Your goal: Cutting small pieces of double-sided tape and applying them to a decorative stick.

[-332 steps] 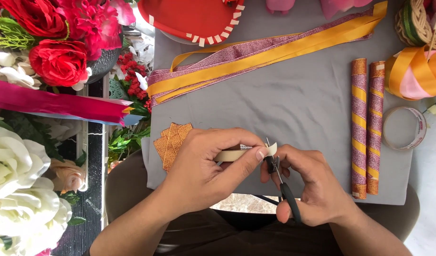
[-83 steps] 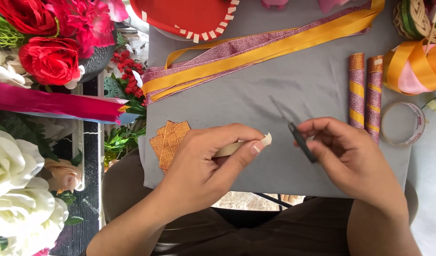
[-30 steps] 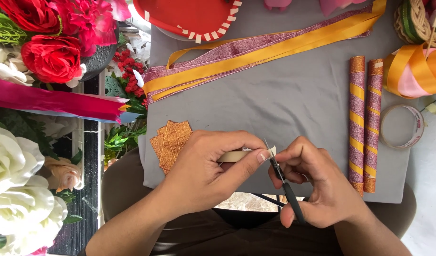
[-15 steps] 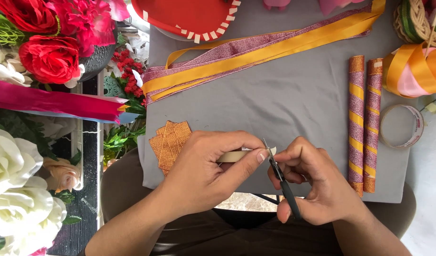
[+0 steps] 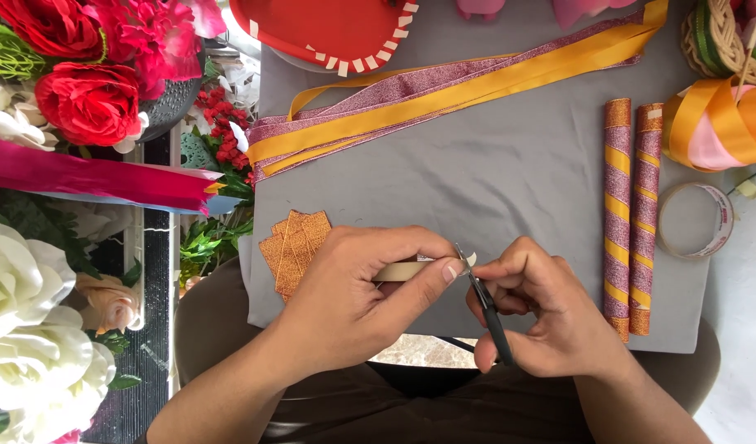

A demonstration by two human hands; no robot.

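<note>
Bench: a grey sheet [image 5: 493,164] covers the bench, and all the craft things lie on it or just off its edges.
Flowers: red roses [image 5: 90,99] and white blooms [image 5: 24,329] crowd the left side, beside the sheet.
Red tray: a red tray [image 5: 329,29] with a white-checked rim sits at the top edge, partly out of view.
Ribbons: a long yellow and glittery pink ribbon band [image 5: 460,90] runs slantwise across the top of the sheet.
Ribbon spool: a yellow and pink ribbon roll [image 5: 723,123] sits at the right edge.
Wrapped sticks: two sticks [image 5: 629,214] wound in pink glitter and yellow lie side by side, upright in view, right of the hands.
Tape ring: a clear tape roll [image 5: 695,222] lies flat just right of the sticks.
Gold squares: a small fan of gold glitter pieces [image 5: 292,247] lies touching the left hand's knuckles.
Left hand: the left hand [image 5: 353,296] has its fingers closed, thumb and forefinger pinching a beige strip [image 5: 407,270] at the near edge of the sheet.
Right hand: the right hand [image 5: 551,321] has its fingers curled round small black scissors [image 5: 485,300].
Scissors: the blades point up at the strip's pale end, meeting it between the two hands.
</note>
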